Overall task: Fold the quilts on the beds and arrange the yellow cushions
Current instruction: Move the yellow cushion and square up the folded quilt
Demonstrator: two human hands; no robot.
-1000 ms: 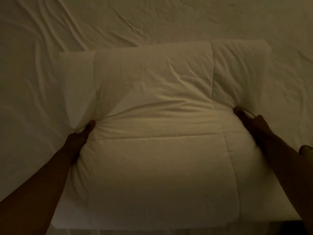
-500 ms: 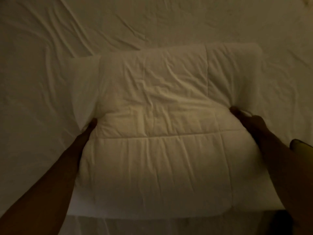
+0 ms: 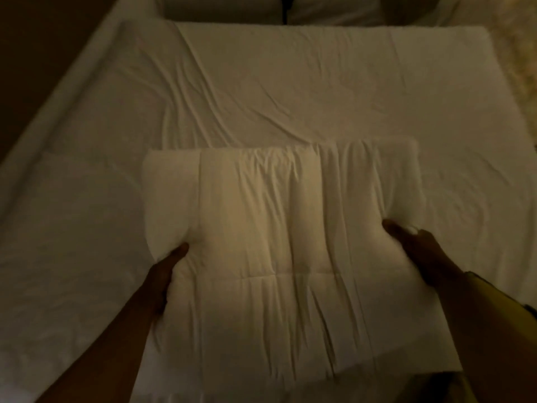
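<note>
A folded white quilt (image 3: 279,245) is held in front of me, above the near end of the bed. My left hand (image 3: 162,274) grips its left side and my right hand (image 3: 418,248) grips its right side, fingers tucked under the edges. The quilt is a thick rectangular bundle with stitched panels. The room is dim. No yellow cushion shows.
The bed (image 3: 261,91) stretches ahead under a wrinkled white sheet. Two white pillows (image 3: 226,7) lie at its head. A dark floor strip (image 3: 35,53) runs along the left side, and a pale patterned surface (image 3: 520,68) lies at the right edge.
The quilt bundle has come up and toward me in both hands. My view has tilted up, so the whole bed and the pillows now show.
</note>
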